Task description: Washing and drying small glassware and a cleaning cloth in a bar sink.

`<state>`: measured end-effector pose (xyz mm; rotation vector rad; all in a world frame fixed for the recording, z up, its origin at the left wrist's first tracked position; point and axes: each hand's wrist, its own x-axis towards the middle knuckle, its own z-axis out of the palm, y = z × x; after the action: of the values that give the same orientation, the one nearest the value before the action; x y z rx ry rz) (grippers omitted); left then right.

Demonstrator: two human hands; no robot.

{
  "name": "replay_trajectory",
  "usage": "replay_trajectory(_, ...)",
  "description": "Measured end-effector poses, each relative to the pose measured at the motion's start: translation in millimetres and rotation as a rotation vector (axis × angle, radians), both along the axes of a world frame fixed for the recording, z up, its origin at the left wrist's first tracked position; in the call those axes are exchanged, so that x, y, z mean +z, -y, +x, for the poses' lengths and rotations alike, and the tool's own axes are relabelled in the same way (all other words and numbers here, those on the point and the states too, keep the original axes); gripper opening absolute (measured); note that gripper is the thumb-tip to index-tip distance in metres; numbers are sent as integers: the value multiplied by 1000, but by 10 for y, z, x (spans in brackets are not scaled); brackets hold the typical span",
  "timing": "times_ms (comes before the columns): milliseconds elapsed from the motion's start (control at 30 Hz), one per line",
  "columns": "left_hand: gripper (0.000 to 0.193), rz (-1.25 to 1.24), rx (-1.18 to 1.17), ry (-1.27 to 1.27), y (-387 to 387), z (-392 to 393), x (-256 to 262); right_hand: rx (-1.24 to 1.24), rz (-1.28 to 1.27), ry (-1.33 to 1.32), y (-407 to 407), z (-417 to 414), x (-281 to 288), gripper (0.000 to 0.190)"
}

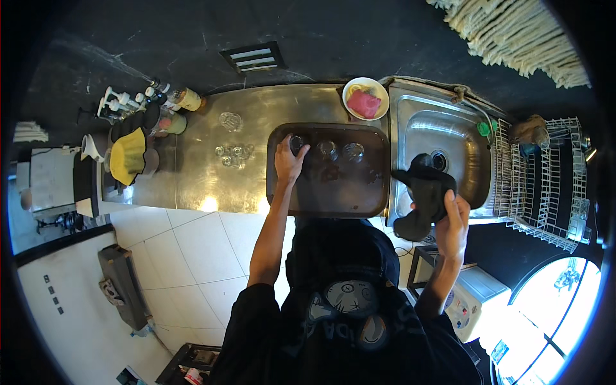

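Observation:
My left hand (289, 161) has its fingers around a small drinking glass (296, 143) at the upper left of a dark brown tray (332, 207). Two more small glasses, one (328, 150) nearer and one (354, 152) farther right, stand on the tray, where wet spots show. My right hand (452, 224) grips a dark cloth (426, 197), which hangs bunched over the front left of the steel sink (467, 139). Several small clear glasses (234, 155) are grouped on the steel counter (202, 178) left of the tray, with more glassware (231, 121) behind them.
A white bowl (365, 98) with a pink item stands behind the tray. A white wire dish rack (544, 178) is right of the sink. Bottles (187, 99) and a yellow fluted object (128, 156) occupy the counter's left end. A faucet hose (481, 111) arches over the sink.

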<state>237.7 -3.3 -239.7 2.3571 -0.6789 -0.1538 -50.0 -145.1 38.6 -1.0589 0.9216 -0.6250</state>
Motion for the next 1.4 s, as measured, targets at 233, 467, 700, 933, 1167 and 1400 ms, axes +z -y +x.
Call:
replay_trajectory(233,26,-557,94,-353,-85,175,11,189,-948,-607,131,-165,12,30)
replay_trajectory(467,45,-1113,162,-1005,-126,152,544,-84,-433,457,293,-376,-189,39)
replay_trajectory(700,48,-1379,-71,-1260,223,-323,1472,13,-39,75,-64,268,-726,51)
replay_trajectory(933,35,-1423,42,-1296,469,-910,2465,559,-685,336,-421,884,-159,79)
replay_trajectory(1167,28,-1526,-229,-1037,520,-1005,2779,604,-713,240,-442,730,94,55)
replay_trajectory(1400,42,-1193,-723,-1048,540,-965,2802,589,-579,278,-412,592,30,42)
